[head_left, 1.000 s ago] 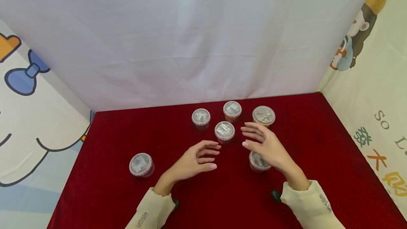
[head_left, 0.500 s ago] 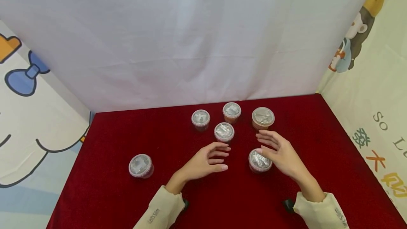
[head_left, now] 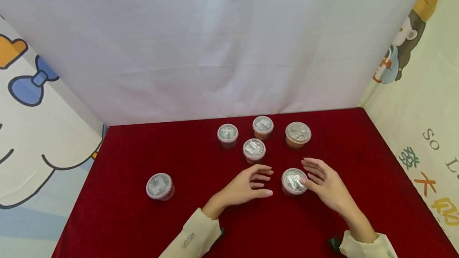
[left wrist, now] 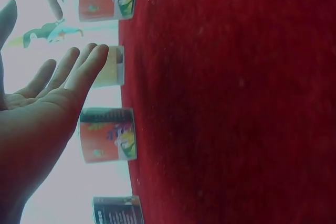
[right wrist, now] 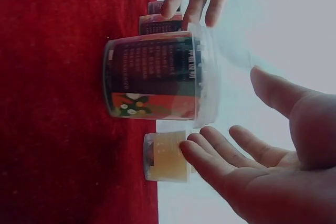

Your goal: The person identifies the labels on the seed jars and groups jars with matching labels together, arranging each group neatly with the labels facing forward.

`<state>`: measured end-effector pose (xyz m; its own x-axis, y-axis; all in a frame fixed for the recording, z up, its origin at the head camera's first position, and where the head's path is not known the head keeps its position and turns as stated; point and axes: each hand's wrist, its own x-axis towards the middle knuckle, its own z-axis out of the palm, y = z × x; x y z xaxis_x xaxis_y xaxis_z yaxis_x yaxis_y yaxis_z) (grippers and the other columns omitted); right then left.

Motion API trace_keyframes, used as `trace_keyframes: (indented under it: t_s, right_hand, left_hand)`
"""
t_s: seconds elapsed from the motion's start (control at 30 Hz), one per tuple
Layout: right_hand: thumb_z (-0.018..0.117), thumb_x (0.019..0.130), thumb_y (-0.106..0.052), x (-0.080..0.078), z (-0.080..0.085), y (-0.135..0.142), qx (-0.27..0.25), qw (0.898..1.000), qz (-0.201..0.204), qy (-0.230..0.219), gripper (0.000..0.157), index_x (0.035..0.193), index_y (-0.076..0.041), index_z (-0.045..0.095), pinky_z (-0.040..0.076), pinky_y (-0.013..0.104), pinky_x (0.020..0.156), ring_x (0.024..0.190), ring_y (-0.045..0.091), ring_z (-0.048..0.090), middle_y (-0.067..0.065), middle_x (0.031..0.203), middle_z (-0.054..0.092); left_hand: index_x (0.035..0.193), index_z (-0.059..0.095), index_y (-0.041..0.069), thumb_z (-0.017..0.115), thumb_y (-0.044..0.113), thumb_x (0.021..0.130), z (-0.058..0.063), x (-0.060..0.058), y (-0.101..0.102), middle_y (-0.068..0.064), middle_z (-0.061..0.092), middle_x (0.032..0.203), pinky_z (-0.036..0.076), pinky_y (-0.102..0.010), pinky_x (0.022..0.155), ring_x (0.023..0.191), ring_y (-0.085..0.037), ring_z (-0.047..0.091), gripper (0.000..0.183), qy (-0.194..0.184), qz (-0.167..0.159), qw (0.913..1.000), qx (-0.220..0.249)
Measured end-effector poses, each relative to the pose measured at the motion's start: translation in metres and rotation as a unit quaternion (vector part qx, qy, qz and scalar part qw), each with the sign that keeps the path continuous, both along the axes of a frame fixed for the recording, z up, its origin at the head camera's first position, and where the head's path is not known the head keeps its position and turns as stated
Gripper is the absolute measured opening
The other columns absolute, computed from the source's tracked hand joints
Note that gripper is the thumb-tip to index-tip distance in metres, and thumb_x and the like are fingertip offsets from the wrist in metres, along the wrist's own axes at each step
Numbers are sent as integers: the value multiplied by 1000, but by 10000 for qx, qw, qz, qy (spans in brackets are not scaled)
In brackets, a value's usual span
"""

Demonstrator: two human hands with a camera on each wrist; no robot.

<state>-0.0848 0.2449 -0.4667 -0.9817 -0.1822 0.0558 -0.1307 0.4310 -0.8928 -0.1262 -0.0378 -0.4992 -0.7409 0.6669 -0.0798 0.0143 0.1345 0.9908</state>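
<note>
In the head view a lidded plastic cup (head_left: 294, 181) stands upright on the red cloth between both hands. My right hand (head_left: 330, 188) is at the cup's right side, with its thumb overlapping the lid's edge; contact cannot be told there. In the right wrist view a gap shows between the right fingers (right wrist: 210, 163) and that cup (right wrist: 152, 77), which has a dark printed label and a clear lid. To the left of the cup, my left hand (head_left: 245, 188) hovers with fingers extended and nothing in it. Its fingers (left wrist: 86, 74) are also loose in the left wrist view.
Behind the hands stand several similar lidded cups: one at back left (head_left: 227, 135), an orange-toned cup (head_left: 262, 127), a nearer cup (head_left: 254, 150) and a wider pale-orange cup (head_left: 297, 134). Another cup (head_left: 159, 186) sits apart at left. White cloth (head_left: 215, 51) rises behind the table.
Both hands have shifted to the right. The right hand has also drawn nearer the body, uncovering the cup between the hands. The cups have stayed in place.
</note>
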Motion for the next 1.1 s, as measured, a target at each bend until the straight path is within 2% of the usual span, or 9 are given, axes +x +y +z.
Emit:
trace_keyframes:
  t_s: [0.13,0.2,0.57,0.8,1.1]
  right_hand:
    - [75,95,3,3,-4,0,69,9999,26,-137,62,149,11,45,56,47,103,134,49,56,33,147,54]
    - [76,95,3,5,-6,-1,57,9997,65,-215,65,150,12,43,56,51,102,133,51,56,34,147,53]
    - [83,91,-5,11,-15,-9,383,9986,143,-333,74,152,7,43,61,50,92,126,53,61,34,142,55]
    - [84,90,-3,12,-14,-11,512,9982,73,-289,71,150,7,47,62,49,91,126,51,62,33,140,58]
    - [83,90,-1,11,-10,-13,615,9978,85,-220,65,146,7,51,61,46,92,127,48,62,30,138,61]
  left_hand:
    - [154,47,1,76,8,99,-2,1,9,-16,54,154,52,-28,107,138,-33,57,63,-20,39,9999,-137]
    - [154,47,1,77,9,98,-2,2,13,-15,54,154,52,-26,106,137,-32,58,64,-6,42,9998,-216]
    - [155,48,7,77,10,98,-7,7,28,-11,55,154,52,-22,101,135,-25,60,64,-70,-62,9991,-422]
    - [155,49,10,76,10,99,-8,8,31,-9,54,154,53,-22,101,133,-20,61,62,-156,-119,9990,-411]
    - [155,47,7,74,9,100,-6,9,30,-12,56,151,54,-21,99,131,-21,62,61,-96,-108,9992,-372]
